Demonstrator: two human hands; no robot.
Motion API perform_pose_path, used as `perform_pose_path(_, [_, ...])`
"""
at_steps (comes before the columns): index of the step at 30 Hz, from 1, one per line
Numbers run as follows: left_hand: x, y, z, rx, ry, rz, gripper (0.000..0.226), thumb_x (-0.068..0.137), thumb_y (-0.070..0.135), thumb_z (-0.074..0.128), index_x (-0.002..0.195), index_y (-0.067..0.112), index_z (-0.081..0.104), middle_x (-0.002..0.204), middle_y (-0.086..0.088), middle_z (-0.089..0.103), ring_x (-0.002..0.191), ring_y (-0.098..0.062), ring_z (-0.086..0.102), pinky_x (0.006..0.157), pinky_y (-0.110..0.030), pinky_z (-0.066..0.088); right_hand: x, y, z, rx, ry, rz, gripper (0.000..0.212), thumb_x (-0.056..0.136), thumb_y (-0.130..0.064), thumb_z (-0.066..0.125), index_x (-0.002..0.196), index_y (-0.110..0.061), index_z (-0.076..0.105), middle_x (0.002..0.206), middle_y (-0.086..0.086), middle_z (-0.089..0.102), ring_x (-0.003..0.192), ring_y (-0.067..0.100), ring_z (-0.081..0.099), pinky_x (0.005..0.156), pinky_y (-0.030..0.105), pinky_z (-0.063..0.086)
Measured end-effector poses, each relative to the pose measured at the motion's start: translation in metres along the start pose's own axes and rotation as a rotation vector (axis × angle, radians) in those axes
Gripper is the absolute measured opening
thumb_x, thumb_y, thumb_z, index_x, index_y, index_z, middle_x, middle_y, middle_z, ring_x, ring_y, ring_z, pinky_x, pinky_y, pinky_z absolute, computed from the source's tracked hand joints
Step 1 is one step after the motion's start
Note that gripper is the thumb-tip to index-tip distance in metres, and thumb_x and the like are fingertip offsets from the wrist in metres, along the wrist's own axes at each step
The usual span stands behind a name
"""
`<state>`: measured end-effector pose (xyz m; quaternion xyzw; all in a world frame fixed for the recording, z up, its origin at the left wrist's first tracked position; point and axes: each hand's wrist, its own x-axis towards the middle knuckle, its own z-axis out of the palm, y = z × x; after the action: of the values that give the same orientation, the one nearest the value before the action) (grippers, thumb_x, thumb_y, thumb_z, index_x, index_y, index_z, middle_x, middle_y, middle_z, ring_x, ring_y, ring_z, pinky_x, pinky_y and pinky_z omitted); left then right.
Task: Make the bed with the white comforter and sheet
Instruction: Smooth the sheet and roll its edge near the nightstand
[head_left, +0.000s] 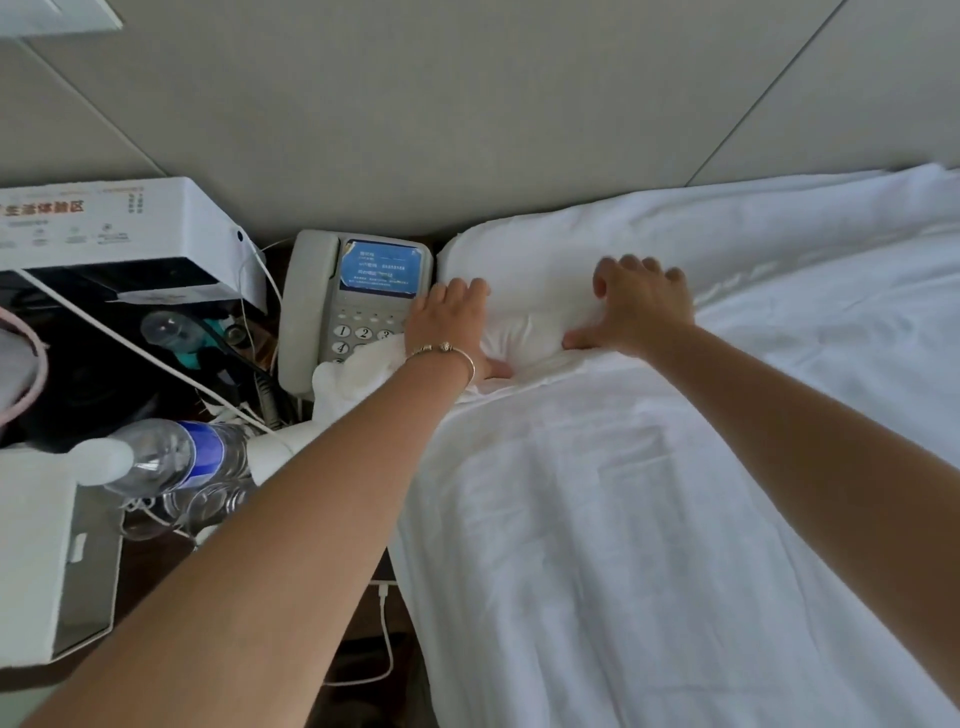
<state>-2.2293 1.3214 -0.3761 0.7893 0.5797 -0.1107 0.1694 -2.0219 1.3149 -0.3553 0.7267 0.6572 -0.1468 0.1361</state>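
White pillow (524, 291) at frame centre is being seated: both hands, left hand (453, 325) and right hand (636, 306), press it open-fingered; next, likely smoothing the comforter (597, 519) below.

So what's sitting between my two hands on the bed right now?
In the head view, only the plump white pillow lies between the left hand and the right hand; both press on it.

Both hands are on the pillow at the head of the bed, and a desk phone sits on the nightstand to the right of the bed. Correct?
Not quite. The head view shows the phone to the left of the bed, not the right. The rest stands: both the left hand and right hand are on the pillow.
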Motion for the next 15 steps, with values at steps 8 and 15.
perform_pose_path(8, [0.012, -0.014, 0.01, -0.17, -0.238, 0.151, 0.077, 0.064, 0.06, 0.078, 0.121, 0.021, 0.046, 0.125, 0.001, 0.044, 0.108, -0.024, 0.052, 0.086, -0.037, 0.046, 0.013, 0.012, -0.011, -0.031, -0.359, -0.272, 0.07, 0.054, -0.072, 0.075, 0.104, -0.032, 0.045, 0.089, -0.011, 0.056, 0.083, 0.018, 0.054, 0.071, 0.034, 0.04])
perform_pose_path(15, [-0.027, -0.002, 0.023, -0.058, 0.013, 0.156, 0.05, 0.08, 0.06, 0.065, 0.106, 0.022, 0.047, 0.103, -0.001, 0.066, 0.092, -0.027, 0.062, 0.064, -0.03, 0.034, -0.044, 0.026, 0.04, 0.253, -0.015, -0.081, 0.058, 0.063, -0.065, 0.077, 0.106, -0.036, 0.051, 0.088, -0.005, 0.062, 0.089, 0.028, 0.061, 0.073, 0.035, 0.047])
